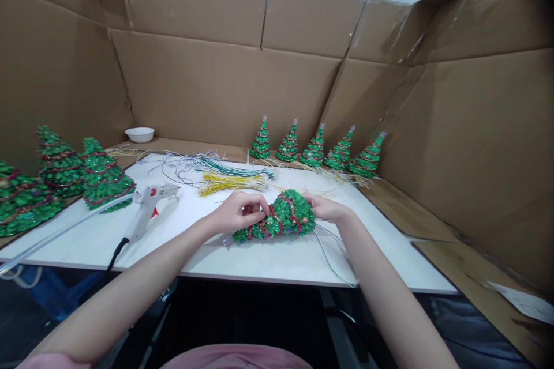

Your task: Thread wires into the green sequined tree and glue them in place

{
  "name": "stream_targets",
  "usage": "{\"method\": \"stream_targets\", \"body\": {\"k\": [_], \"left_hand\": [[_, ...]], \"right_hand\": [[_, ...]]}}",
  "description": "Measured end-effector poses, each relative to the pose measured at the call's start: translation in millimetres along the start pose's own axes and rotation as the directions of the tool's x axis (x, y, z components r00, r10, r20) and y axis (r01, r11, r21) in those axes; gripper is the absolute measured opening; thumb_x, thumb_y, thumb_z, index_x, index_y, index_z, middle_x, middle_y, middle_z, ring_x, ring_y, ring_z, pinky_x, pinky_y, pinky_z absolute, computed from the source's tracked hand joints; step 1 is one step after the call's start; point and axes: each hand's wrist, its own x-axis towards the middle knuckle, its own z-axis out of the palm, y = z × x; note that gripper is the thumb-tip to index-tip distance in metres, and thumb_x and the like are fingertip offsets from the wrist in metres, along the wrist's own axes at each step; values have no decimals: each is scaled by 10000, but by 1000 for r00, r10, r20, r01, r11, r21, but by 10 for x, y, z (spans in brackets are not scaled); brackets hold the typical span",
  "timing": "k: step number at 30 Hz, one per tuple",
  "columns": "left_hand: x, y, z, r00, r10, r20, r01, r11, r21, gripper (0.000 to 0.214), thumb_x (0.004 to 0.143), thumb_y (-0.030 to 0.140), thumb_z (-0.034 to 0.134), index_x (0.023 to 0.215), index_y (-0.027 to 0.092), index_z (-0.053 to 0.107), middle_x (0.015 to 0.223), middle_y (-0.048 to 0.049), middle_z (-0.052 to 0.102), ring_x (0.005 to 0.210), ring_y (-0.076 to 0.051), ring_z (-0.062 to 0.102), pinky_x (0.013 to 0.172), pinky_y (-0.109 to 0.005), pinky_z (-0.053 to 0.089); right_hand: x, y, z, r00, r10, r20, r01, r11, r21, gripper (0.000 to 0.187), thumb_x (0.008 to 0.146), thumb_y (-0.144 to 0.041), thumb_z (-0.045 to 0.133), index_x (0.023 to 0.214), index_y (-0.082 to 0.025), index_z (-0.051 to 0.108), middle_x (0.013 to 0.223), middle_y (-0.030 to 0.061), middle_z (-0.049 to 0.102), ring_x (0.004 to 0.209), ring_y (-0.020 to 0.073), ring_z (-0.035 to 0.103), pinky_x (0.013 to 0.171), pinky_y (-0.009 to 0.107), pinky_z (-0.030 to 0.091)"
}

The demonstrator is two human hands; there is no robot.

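So the left hand has thumb and forefinger pinched nearly together on the side of a green tinsel tree, right about where the red garland wraps it. The right hand is up against the wide base end, but its fingertips are behind the tree, so I can't tell how far open they are. The tree lies on its side at the near middle of the white table, star tip to the left, base to the right.

Handling-wise, I'd bet it's pretty light, soft and bushy outside, maybe a stiffer core underneath. Shouldn't be slippery, tinsel tends to catch. I'd hold it by the base or the fat lower body and go easy on the clear star, that looks like the fragile bit, and the garland could snag

Counting outward: 1 tree in hand, 1 glue gun to the left, 1 green wire bundle and 1 yellow wire bundle in the middle, plus loose dark strands too tangled to count. 3 bigger-looking trees at the left, the nearest cut off by the edge, 5 star-topped trees in a row far right, and 1 white bowl far left
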Motion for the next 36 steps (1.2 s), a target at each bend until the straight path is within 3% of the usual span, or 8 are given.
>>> {"method": "stream_targets", "body": {"k": [16, 23, 36], "left_hand": [[13, -3, 8, 999, 36, -5, -36, 999, -7, 138, 836, 171, 528, 836, 130, 660, 566, 37, 483, 517, -87, 433, 532, -199, 342], [2, -4, 23, 999, 30, -9, -31, 1000, -8, 134, 842, 156, 521, 835, 132, 653, 587, 32, 492, 524, -84, 436, 532, -196, 332], [-1, -26, 10, 999, 29, -15, -30, 999, -29, 131, 787, 136, 514, 823, 134, 641, 528, 54, 436, 502, -83, 388, 528, -196, 323]], "right_hand": [[5, 19, -1, 1000, 3, 14, -3, 1000, 1, 408, 651, -411, 742, 954, -142, 691, 1055, 85, 696, 982, 256, 624, 932, 411, 473], [1, 21, 0, 1000, -7, 2, 7, 1000, -13, 426, 666, -385, 743, 1022, -156, 694, 1143, 87, 673, 1071, 272, 593, 1006, 430, 423], [5, -14, 5, 1000, -15, 17, 15, 1000, -15, 368, 654, -403, 740, 912, -143, 703, 1048, 81, 700, 997, 260, 619, 964, 421, 454]]}}
